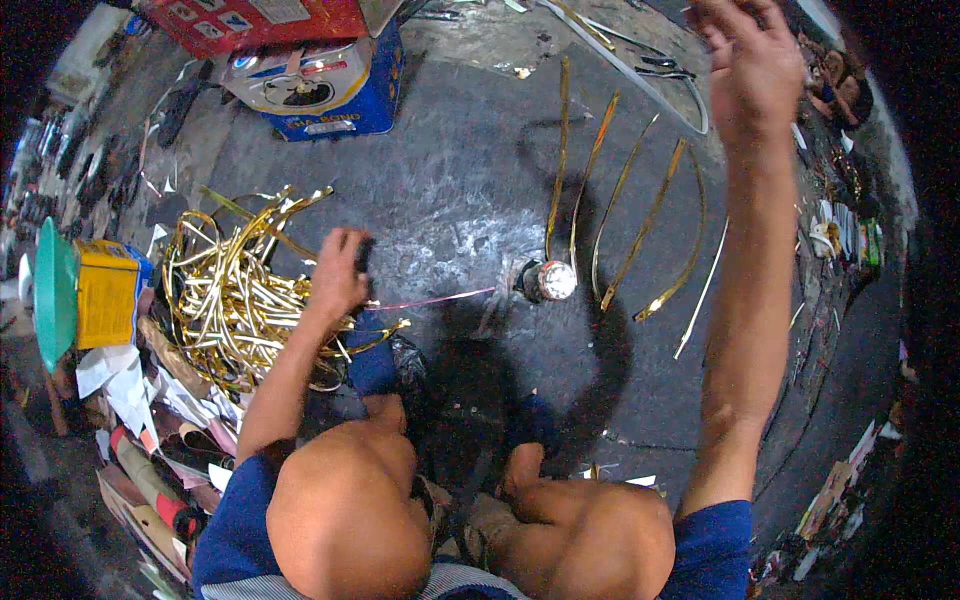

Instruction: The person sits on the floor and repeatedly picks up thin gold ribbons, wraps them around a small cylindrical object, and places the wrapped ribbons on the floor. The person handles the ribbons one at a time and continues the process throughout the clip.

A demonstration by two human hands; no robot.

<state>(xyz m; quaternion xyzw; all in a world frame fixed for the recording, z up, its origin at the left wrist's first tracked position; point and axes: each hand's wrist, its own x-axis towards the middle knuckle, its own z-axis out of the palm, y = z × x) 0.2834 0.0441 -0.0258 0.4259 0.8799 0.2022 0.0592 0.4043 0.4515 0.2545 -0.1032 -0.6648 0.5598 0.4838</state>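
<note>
My left hand (340,275) hovers at the right edge of a tangled heap of shiny gold strips (235,300), fingers loosely stretched forward, nothing visible in them. A thin pink strip (435,299) runs along the floor from beside it toward a small round can (550,281) with a whitish top. My right arm reaches far out to the upper right. There my right hand (755,75) is raised, its fingers bent but apart and slightly blurred. Several separate gold strips (645,225) lie spaced out on the dark floor, left of that forearm.
At the upper left, a red box (265,25) stands by a blue and white tin (320,90). A yellow tin (107,300) with a green disc-shaped piece (55,295) is at far left. Paper scraps (120,390) lie below it. A long pale strip (640,75) curves at the top right.
</note>
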